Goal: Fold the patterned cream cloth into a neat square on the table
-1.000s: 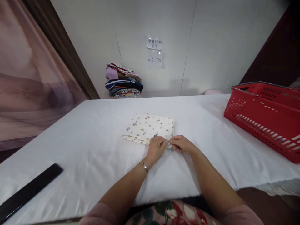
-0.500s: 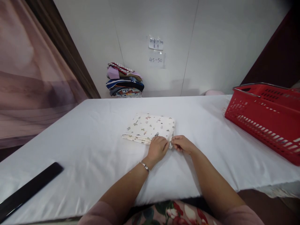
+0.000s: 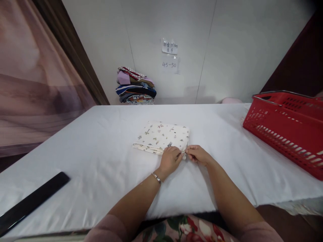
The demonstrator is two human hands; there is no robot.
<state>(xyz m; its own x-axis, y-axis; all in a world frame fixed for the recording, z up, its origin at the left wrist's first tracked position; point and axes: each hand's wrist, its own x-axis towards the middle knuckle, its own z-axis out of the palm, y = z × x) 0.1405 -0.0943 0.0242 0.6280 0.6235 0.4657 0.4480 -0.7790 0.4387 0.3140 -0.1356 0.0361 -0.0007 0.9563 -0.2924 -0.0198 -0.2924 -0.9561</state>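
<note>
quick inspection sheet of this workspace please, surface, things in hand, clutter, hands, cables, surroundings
Surface: white table covering, lightly creased.
Things in hand: folded patterned cloth, lying flat, layers showing along its near edge.
Clutter: red basket at right; glossy black bar at near left.
Hands: left hand rests on the cloth's near edge; right hand pinches its near right corner.
Cables: nothing seen.
Surroundings: fabric stack beyond the far edge; two paper notes on the wall; pink curtain at left.
</note>
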